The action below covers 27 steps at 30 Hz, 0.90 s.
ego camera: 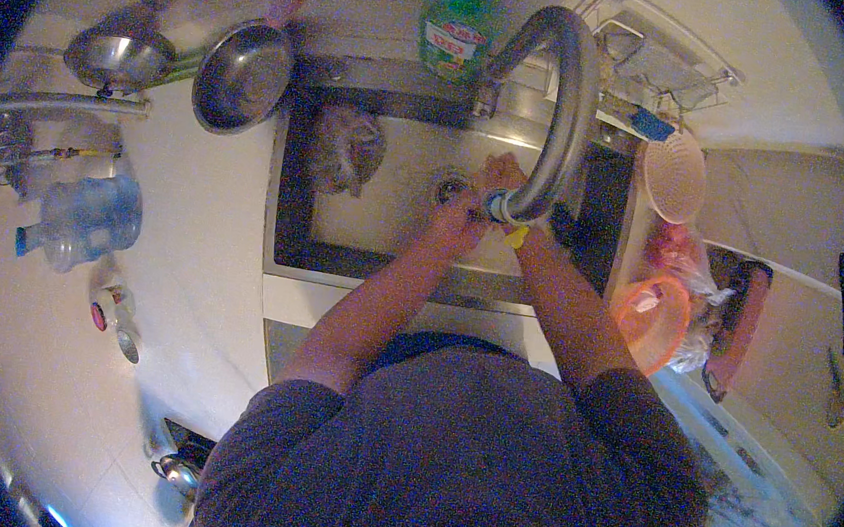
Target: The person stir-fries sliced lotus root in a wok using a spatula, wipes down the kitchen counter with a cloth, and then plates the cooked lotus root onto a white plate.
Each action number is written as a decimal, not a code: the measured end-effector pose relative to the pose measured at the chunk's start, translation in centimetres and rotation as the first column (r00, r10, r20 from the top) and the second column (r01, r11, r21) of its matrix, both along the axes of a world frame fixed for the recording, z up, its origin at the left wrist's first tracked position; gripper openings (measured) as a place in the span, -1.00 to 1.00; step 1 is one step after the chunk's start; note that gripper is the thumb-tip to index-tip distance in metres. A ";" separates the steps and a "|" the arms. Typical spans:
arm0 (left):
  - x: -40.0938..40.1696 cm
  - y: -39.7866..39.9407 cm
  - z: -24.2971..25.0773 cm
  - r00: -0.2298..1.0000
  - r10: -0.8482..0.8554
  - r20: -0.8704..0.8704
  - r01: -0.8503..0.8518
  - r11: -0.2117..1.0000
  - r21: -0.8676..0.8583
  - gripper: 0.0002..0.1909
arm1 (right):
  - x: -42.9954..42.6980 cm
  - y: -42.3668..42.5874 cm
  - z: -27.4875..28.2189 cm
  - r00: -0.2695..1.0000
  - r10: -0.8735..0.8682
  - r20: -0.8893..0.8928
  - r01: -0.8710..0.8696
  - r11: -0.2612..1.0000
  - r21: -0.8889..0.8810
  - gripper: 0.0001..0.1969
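Both of my hands are close together over a steel sink [362,264], beneath the tip of a curved metal faucet [578,111]. My left hand [464,213] is beside the faucet's pale end, near the round drain [451,188]. Just beyond it is my right hand [501,171], partly covered by the faucet. The hands seem to touch, but whether anything is between them is hidden. A small yellow thing [518,236] shows at my right wrist. In the sink's left part lies a crumpled, greyish bundle [349,148], too blurred to name surely.
Behind the sink stands a green bottle [453,33] with a label. To the left are a dark pan [244,76], a metal bowl [118,56] and a large blue water bottle [90,223]. At right are a wire rack [658,58], a pale strainer [673,176] and an orange basket [650,325].
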State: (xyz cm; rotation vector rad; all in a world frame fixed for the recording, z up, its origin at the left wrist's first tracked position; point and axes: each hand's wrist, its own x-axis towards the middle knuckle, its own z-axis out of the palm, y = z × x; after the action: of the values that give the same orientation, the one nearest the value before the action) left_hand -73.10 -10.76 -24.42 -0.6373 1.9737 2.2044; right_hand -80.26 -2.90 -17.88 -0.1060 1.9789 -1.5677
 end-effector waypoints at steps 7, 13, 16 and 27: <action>0.4 -0.7 -0.8 0.992 -0.116 -0.048 0.107 0.981 -0.164 -0.52 | 2.6 0.1 -10.2 0.826 -0.176 0.536 0.452 0.775 -0.441 -0.72; 1.9 -2.5 -3.6 0.876 -0.466 -0.125 0.275 0.694 -0.666 -0.52 | -0.3 2.3 -12.1 0.958 -0.131 0.256 0.248 0.828 -0.503 -0.74; 1.4 -2.6 -4.9 0.866 -0.487 -0.112 0.300 0.686 -0.663 -0.52 | -0.2 2.6 -10.8 0.937 -0.147 0.318 0.302 0.799 -0.519 -0.68; 0.8 0.0 0.6 0.830 -0.523 0.193 0.520 0.604 -0.604 -0.63 | 2.9 4.1 -7.9 0.783 -0.286 0.552 0.493 0.826 -0.272 -0.60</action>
State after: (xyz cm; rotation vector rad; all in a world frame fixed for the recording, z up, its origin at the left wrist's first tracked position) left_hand -72.26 -10.73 -23.87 -0.0465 2.4967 1.1679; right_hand -77.32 1.25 -25.79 0.5428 1.3022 -2.0163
